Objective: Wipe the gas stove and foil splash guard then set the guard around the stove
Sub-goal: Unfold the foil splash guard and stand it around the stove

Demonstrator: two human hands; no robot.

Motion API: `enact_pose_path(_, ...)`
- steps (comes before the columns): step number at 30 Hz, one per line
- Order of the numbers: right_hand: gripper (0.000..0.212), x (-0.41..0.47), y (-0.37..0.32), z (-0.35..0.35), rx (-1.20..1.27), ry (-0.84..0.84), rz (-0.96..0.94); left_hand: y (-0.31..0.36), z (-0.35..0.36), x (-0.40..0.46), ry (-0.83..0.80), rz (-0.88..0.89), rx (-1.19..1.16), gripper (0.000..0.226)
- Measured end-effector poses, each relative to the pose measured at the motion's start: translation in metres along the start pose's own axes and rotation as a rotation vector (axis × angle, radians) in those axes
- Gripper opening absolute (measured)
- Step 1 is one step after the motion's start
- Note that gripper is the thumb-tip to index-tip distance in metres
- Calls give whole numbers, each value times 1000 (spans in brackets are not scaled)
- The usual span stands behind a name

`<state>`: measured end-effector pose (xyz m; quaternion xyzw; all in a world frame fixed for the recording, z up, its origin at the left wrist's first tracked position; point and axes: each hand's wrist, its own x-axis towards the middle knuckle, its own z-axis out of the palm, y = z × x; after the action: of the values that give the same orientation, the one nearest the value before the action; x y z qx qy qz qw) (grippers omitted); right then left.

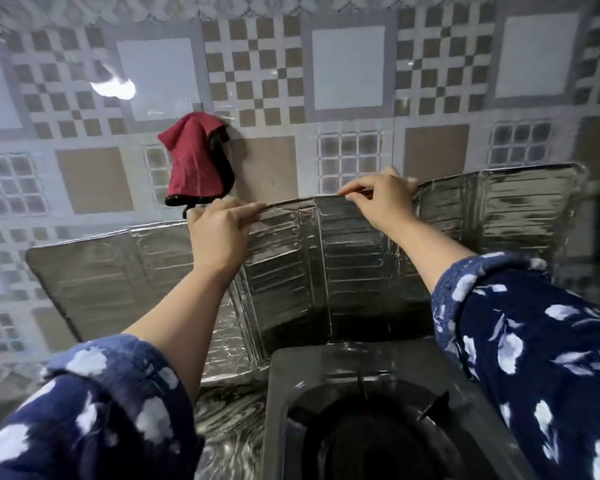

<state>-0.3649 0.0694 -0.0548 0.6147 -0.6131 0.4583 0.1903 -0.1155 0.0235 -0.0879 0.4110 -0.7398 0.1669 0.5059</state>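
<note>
Foil splash guard (284, 271) stands upright behind the gas stove (357, 410), along the tiled wall (347, 67), bearing no readable writing. Just above its top edge a red cloth (198, 161) hangs on the wall. Left hand (219, 230) and right hand (381, 199) reach forward, fingers pinching that top edge
</note>
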Motion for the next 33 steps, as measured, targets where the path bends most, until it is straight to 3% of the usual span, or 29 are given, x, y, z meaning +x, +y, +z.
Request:
enact_pose_path(14,13,-48,44,51,-17,-131,128,-9,47,-44,-241,-104,-17,30)
enact_pose_path(24,17,-59,62,61,-26,-184,221,-11,74,-41,-322,-143,24,49)
enact_pose_path(33,18,-52,68,57,-82,-209,221,-2,88,-30,-406,-157,37,35)
